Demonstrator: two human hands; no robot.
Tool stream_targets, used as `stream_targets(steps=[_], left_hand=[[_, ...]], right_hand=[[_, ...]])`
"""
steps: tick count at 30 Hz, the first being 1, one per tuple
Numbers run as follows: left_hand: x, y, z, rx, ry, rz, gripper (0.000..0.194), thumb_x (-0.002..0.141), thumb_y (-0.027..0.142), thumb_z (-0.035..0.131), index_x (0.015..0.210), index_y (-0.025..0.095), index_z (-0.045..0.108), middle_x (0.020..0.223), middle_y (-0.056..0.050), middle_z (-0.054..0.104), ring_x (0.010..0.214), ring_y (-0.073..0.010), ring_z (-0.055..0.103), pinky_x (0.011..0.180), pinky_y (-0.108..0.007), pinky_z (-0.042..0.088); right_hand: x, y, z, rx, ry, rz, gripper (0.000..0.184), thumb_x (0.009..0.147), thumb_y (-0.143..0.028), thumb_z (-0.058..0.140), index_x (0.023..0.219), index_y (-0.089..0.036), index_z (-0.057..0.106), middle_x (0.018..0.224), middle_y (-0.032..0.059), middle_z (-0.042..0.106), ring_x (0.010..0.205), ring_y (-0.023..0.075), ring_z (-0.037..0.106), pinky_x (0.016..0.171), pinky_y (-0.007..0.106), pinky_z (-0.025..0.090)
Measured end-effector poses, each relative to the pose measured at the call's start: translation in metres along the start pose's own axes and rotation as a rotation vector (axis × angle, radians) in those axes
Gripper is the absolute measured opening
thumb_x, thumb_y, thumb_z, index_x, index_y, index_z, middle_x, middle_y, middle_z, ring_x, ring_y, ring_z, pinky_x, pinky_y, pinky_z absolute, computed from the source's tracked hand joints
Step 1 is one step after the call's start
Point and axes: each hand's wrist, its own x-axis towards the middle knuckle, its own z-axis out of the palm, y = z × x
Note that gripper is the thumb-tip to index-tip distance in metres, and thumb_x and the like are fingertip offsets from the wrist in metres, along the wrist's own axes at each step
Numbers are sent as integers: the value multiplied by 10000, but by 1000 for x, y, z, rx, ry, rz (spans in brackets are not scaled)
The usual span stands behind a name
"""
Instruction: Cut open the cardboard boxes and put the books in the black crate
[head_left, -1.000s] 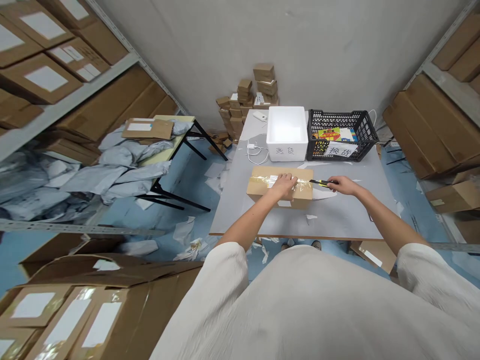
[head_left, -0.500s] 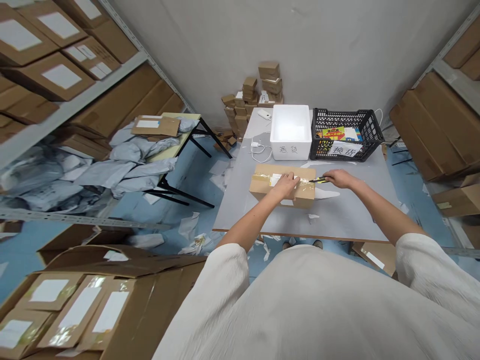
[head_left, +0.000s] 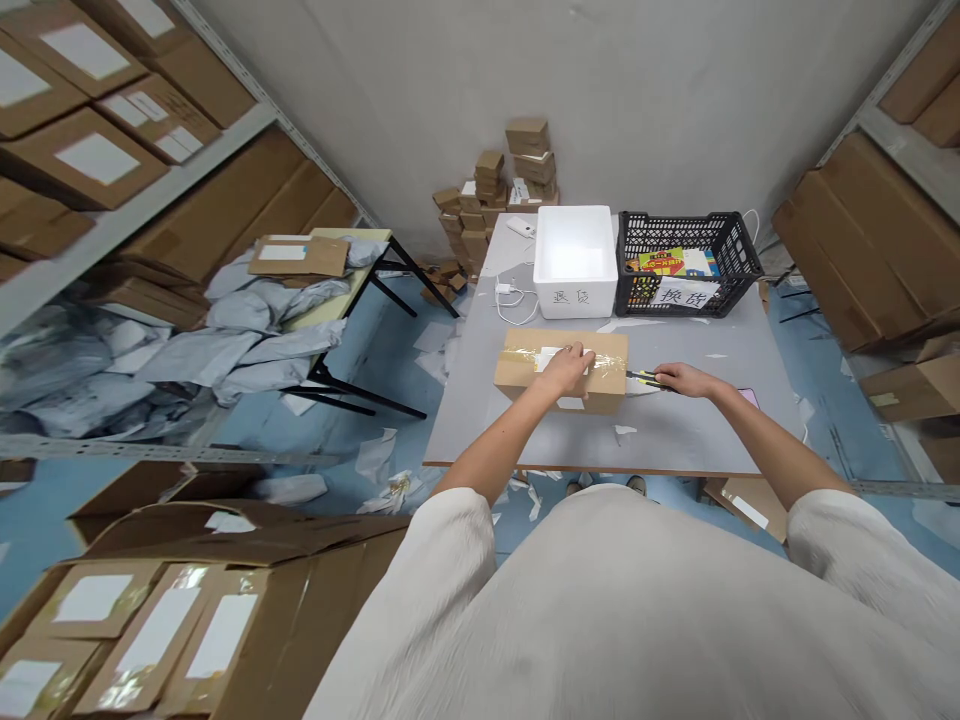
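A taped cardboard box (head_left: 529, 372) with a white label lies on the grey table in front of me. My left hand (head_left: 568, 368) rests on top of it, fingers apart and pressed lightly against the upper face. In my right hand (head_left: 684, 379) is a yellow-and-black box cutter (head_left: 646, 379). Its front end points left at the box's right end, near the clear tape. Whether the blade touches the cardboard I cannot tell.
Behind the box stand a white foam box (head_left: 576, 298) and a black plastic crate (head_left: 686, 300) holding colourful packs. A phone (head_left: 748, 398) lies right of my right hand. Left are a side table with grey parcels (head_left: 247, 305) and a large open carton (head_left: 330, 590). Paper scraps litter the floor.
My right hand has drawn the box cutter right and slightly down, off the box's top to its right end. My left hand stays on the box. The view has shifted slightly.
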Motion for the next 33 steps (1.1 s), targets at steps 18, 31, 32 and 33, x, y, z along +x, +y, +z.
stream_targets(steps=[18, 31, 32, 33], left_hand=[[28, 1, -10, -65, 147, -72, 686, 1014, 313, 633, 1667, 304, 422, 1705, -170, 460, 1609, -366, 391, 1306, -535, 290], [43, -10, -3, -17, 150, 63, 713, 998, 360, 607, 1679, 233, 437, 1614, -200, 566, 1519, -377, 505, 1308, -570, 266], [42, -12, 1, -21, 182, 80, 702, 1020, 368, 564, 1692, 214, 429, 1631, -206, 562, 1529, -380, 500, 1320, -577, 244], [41, -12, 5, -24, 215, 94, 700, 1041, 371, 518, 1709, 191, 412, 1654, -215, 550, 1546, -382, 488, 1329, -579, 225]], right_hand=[[-33, -17, 21, -282, 300, -77, 478, 1082, -513, 562, 1479, -322, 748, 1306, 119, 779, 1174, 345, 722, 1040, 459, 570], [-30, -12, 27, -395, 292, -75, 501, 1101, -476, 588, 1558, -318, 716, 1172, 115, 730, 973, 285, 736, 865, 366, 574], [-30, -11, 29, -392, 295, -80, 500, 1105, -471, 582, 1561, -312, 713, 1162, 114, 728, 965, 282, 737, 861, 365, 576], [-30, -9, 30, -389, 302, -84, 499, 1109, -466, 578, 1562, -306, 712, 1155, 113, 726, 966, 282, 738, 866, 367, 579]])
